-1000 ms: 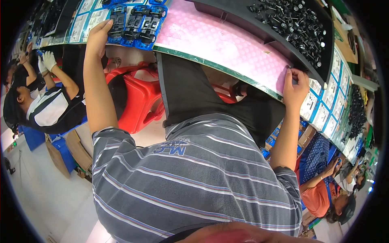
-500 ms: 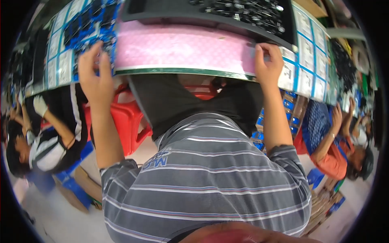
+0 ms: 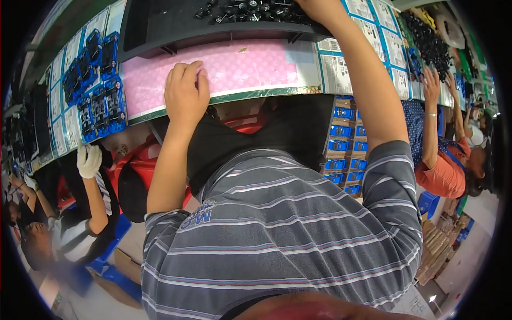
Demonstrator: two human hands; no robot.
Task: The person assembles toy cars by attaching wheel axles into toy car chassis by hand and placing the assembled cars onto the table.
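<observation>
- Gone from the bench's near edge, the right hand (image 3: 321,7) now reaches far across, at the right end of the dark tray (image 3: 154,28); its fingertips pass out of view, so how far they are open and whether they grip anything cannot be told.
- Left hand (image 3: 186,93) has shifted from the blue-and-black car pieces (image 3: 102,109) to above the pink sheet (image 3: 256,66), fingers loosely bent, thumb apart, nothing seen in its hold; contact with the sheet cannot be told.
- Small black parts (image 3: 250,10), some with shiny ends, lie heaped in the tray, beside the right hand.
- Printed sheets (image 3: 335,74) with blue borders lie toward the right end of the bench (image 3: 309,80), and more on its left; lettering (image 3: 200,217) marks the striped shirt.
- Pink and dimpled, the sheet runs between tray and green-trimmed near edge; the car pieces stand clustered left of it.
- Below the bench's right part, blue pieces (image 3: 339,145) sit in brown compartments.
- Around the room: a co-worker's white glove (image 3: 89,161) at left, another's orange sleeve (image 3: 442,176) at right.
</observation>
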